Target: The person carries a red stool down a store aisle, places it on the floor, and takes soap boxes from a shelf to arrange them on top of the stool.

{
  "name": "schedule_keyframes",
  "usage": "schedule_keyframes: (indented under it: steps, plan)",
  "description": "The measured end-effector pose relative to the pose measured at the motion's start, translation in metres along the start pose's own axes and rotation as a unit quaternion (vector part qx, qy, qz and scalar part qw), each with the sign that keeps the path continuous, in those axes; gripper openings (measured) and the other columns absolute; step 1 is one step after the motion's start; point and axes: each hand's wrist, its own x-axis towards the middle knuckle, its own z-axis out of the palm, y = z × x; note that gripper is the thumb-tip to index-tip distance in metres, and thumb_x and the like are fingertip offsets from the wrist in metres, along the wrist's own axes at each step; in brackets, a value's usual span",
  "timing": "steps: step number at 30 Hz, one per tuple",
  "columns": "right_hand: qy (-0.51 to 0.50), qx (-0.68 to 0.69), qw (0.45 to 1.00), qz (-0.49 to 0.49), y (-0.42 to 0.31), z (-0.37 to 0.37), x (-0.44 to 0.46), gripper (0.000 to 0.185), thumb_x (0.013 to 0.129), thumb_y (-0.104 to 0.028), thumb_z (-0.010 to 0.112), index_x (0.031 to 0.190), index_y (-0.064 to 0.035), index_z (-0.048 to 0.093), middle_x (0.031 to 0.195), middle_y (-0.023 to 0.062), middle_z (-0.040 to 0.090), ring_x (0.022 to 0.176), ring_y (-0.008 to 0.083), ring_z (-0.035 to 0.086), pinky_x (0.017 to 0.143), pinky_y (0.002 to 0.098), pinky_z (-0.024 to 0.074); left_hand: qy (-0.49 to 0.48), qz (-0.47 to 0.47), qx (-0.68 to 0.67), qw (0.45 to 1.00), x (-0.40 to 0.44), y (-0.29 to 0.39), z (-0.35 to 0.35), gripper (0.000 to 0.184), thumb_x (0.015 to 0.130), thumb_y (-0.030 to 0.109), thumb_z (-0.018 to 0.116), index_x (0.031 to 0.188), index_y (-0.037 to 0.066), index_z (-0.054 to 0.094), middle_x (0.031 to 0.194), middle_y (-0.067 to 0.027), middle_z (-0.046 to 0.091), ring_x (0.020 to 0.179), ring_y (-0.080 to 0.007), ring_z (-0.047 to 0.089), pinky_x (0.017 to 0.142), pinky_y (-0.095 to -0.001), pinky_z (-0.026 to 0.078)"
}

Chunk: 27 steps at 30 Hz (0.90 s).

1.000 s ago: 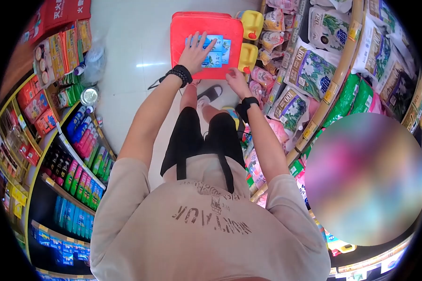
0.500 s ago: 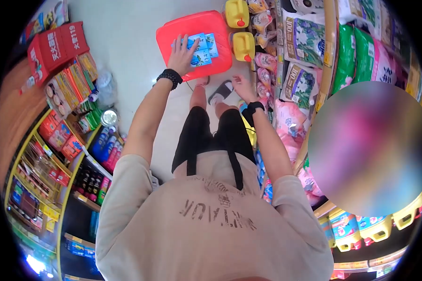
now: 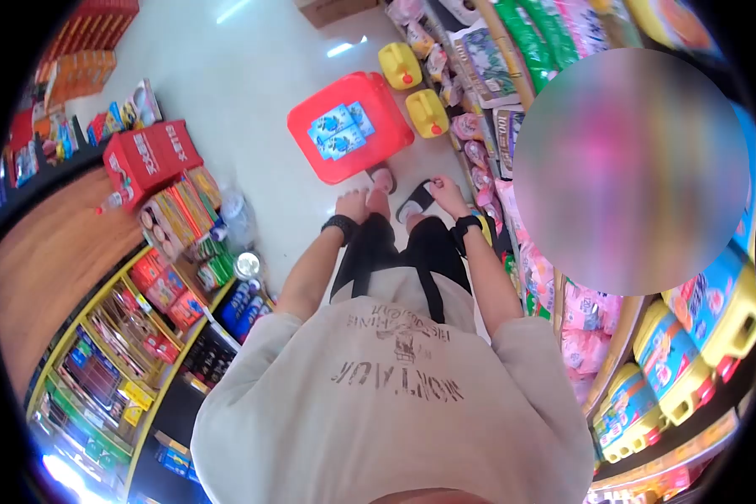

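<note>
A red plastic stool with a rounded square top stands on the floor in front of me. Several blue-and-white printed packs lie overlapping on it. My left hand, with a dark beaded bracelet at the wrist, hangs over my left knee, just short of the stool. Its fingers are curled together and nothing shows in them. My right hand, wearing a black wristband, is by my right knee above a dark slipper. Its fingers are loosely bent, with no object visible in them.
Yellow jugs stand right of the stool, along shelves of pink bags. Large blue-labelled yellow bottles line the lower right. To the left are a red box, a goods rack and a wooden surface. A blurred patch covers the upper right.
My left hand has left the blue packs and drawn back to my knee. The packs stay on the stool. The view has shifted, showing more floor ahead.
</note>
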Motion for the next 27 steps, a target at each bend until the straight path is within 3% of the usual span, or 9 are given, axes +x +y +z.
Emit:
schedule_keyframes:
  steps: [3, 9, 11, 13, 15, 18, 22, 25, 27]
  plan:
    - [0.037, -0.018, 0.996, -0.074, -0.003, -0.023, -0.032, 0.029, 0.089, -0.019, 0.059, 0.111, -0.0004, 0.064, 0.083, 0.0083, 0.066, 0.074, 0.0167, 0.062, 0.069, 0.0306, 0.0503, -0.129, -0.037, 0.006, 0.991, -0.003, 0.021, -0.013, 0.044, 0.078, 0.028, 0.067, 0.119, 0.013, 0.061, 0.113, -0.0175, 0.066, 0.108, -0.0336, 0.063, 0.089, -0.0454, 0.051]
    - [0.037, -0.049, 0.991, -0.116, -0.028, -0.082, -0.113, 0.018, 0.094, -0.018, 0.053, 0.099, -0.0021, 0.059, 0.09, 0.0115, 0.064, 0.084, 0.0201, 0.058, 0.076, 0.0375, 0.048, 0.059, 0.168, 0.001, 0.984, -0.002, 0.093, -0.08, 0.043, 0.081, 0.021, 0.06, 0.124, 0.013, 0.06, 0.113, -0.0208, 0.065, 0.107, -0.0369, 0.06, 0.092, -0.0494, 0.047]
    - [0.055, -0.027, 0.986, -0.154, -0.013, -0.102, -0.131, 0.019, 0.092, -0.02, 0.054, 0.094, -0.0007, 0.057, 0.088, 0.0138, 0.063, 0.08, 0.0227, 0.059, 0.073, 0.0397, 0.0472, 0.132, 0.219, 0.057, 0.965, 0.009, 0.123, -0.081, 0.022, 0.081, 0.019, 0.06, 0.099, 0.006, 0.063, 0.098, -0.0166, 0.067, 0.096, -0.0354, 0.063, 0.083, -0.0483, 0.051]
    - [0.096, -0.087, 0.973, -0.193, 0.023, -0.105, -0.131, 0.021, 0.093, -0.021, 0.054, 0.101, -0.0017, 0.059, 0.091, 0.0162, 0.063, 0.082, 0.0268, 0.059, 0.075, 0.0385, 0.0476, 0.203, 0.317, 0.029, 0.926, -0.009, 0.17, -0.098, 0.015, 0.08, 0.014, 0.06, 0.093, 0.005, 0.062, 0.091, -0.0174, 0.066, 0.09, -0.0351, 0.064, 0.078, -0.0463, 0.052]
    - [0.126, -0.093, 0.967, -0.2, -0.001, -0.141, -0.173, 0.022, 0.093, -0.019, 0.054, 0.106, -0.0023, 0.059, 0.094, 0.0174, 0.063, 0.085, 0.0289, 0.06, 0.077, 0.0374, 0.0484, 0.169, 0.38, 0.007, 0.91, -0.039, 0.225, -0.125, 0.013, 0.08, 0.01, 0.059, 0.092, 0.004, 0.062, 0.089, -0.0181, 0.065, 0.086, -0.0353, 0.064, 0.075, -0.0445, 0.052]
    - [0.179, -0.101, 0.947, -0.247, -0.026, -0.178, -0.224, 0.027, 0.091, -0.017, 0.054, 0.112, -0.0016, 0.06, 0.101, 0.0196, 0.065, 0.094, 0.0334, 0.063, 0.082, 0.0402, 0.0498, 0.196, 0.51, -0.069, 0.835, -0.075, 0.302, -0.154, 0.019, 0.084, 0.007, 0.059, 0.101, 0.005, 0.063, 0.088, -0.017, 0.065, 0.078, -0.0382, 0.063, 0.068, -0.0458, 0.051]
    - [0.205, -0.001, 0.922, -0.329, -0.087, -0.228, -0.316, 0.03, 0.091, -0.016, 0.056, 0.117, -0.0014, 0.059, 0.105, 0.0194, 0.065, 0.097, 0.0339, 0.064, 0.083, 0.0387, 0.0503, 0.149, 0.617, -0.174, 0.753, -0.169, 0.41, -0.227, 0.021, 0.08, -0.002, 0.065, 0.101, 0.002, 0.065, 0.09, -0.0145, 0.066, 0.083, -0.0322, 0.065, 0.071, -0.0357, 0.052]
    - [0.277, 0.045, 0.912, -0.299, -0.105, -0.256, -0.356, 0.028, 0.092, -0.016, 0.059, 0.116, -0.0024, 0.059, 0.103, 0.0189, 0.065, 0.095, 0.031, 0.064, 0.082, 0.0361, 0.0501, 0.225, 0.686, -0.179, 0.668, -0.215, 0.47, -0.273, 0.02, 0.077, -0.004, 0.067, 0.097, 0.001, 0.064, 0.09, -0.014, 0.065, 0.079, -0.0329, 0.063, 0.067, -0.0394, 0.052]
    - [0.341, -0.004, 0.865, -0.367, -0.113, -0.276, -0.376, 0.025, 0.092, -0.012, 0.06, 0.115, -0.0027, 0.06, 0.105, 0.0163, 0.065, 0.095, 0.0266, 0.065, 0.082, 0.0337, 0.0505, 0.268, 0.723, -0.187, 0.609, -0.234, 0.497, -0.289, 0.022, 0.077, -0.007, 0.066, 0.097, 0.0, 0.065, 0.092, -0.0134, 0.066, 0.083, -0.03, 0.065, 0.073, -0.036, 0.051]
